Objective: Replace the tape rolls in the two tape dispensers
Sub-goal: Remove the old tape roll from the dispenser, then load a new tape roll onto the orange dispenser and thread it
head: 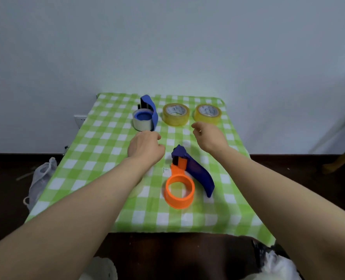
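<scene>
An orange and blue tape dispenser (184, 176) lies in the middle of the green checked tablecloth (98, 158), its orange hub bare. A blue dispenser (146, 116) stands at the back left with a pale roll on its hub. Two yellowish tape rolls lie flat at the back, one (175, 114) in the middle and one (207, 114) to its right. My left hand (145, 147) hovers just in front of the blue dispenser, fingers curled, holding nothing. My right hand (209, 136) hovers in front of the right roll, fingers loosely bent and apart, holding nothing.
The table stands against a white wall with a socket (80, 120) at the left. A white plastic bag (41, 178) lies on the dark floor at the left. A wooden leg (341, 158) shows at the right edge. White cloth (279, 265) lies below the table's front edge.
</scene>
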Available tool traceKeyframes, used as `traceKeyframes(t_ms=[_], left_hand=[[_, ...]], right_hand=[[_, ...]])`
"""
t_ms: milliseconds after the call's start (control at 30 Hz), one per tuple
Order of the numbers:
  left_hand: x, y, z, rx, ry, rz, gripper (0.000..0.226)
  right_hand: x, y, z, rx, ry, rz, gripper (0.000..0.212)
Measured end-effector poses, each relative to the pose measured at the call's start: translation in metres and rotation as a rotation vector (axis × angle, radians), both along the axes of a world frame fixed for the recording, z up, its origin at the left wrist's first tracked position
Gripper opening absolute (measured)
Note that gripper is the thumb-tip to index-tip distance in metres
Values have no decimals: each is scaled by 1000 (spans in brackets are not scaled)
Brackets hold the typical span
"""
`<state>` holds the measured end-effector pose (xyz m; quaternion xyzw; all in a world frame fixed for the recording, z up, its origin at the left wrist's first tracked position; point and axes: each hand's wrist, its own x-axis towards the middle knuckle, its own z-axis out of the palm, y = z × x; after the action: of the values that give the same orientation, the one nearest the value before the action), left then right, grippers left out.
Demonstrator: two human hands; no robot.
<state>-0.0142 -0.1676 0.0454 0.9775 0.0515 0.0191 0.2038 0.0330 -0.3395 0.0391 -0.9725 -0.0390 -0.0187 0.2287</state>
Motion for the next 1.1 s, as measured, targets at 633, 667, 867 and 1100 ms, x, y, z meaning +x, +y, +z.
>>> traceKeyframes(t_ms=[633, 667, 867, 1100], left_hand=[[109, 9, -40, 35, -77, -58, 37], [109, 10, -42, 37, -80, -63, 36], [98, 16, -40, 39, -81, -60, 36], [72, 20, -20, -18, -75, -22, 38]], right_hand=[[150, 42, -46, -490, -13, 230, 44], [150, 44, -46, -503, -15, 221, 43], [137, 49, -39, -518, -88, 150, 35], [96, 36, -10, -256, -57, 80, 27]])
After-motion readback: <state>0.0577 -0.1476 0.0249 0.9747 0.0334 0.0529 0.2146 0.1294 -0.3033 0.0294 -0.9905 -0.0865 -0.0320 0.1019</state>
